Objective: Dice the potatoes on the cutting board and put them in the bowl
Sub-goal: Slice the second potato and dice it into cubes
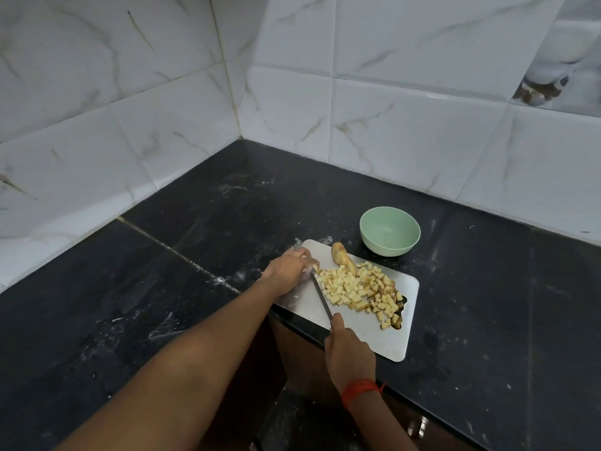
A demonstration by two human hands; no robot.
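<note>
Right hand (349, 353) grips the knife (320, 296), its blade against the diced potatoes (354, 289) on the cutting board (374, 340); left hand (287, 266) apparently pinches a potato piece (314, 267) in curled fingers (304, 254); bowl (389, 231) nearby

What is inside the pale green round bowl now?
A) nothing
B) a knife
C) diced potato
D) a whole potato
A: the pale green round bowl shows a bare inside; the diced potato pieces lie on the white rectangular cutting board.

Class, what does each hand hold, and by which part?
Right hand grips the slim metal knife by its handle; left hand pinches a small pale potato piece.
</note>
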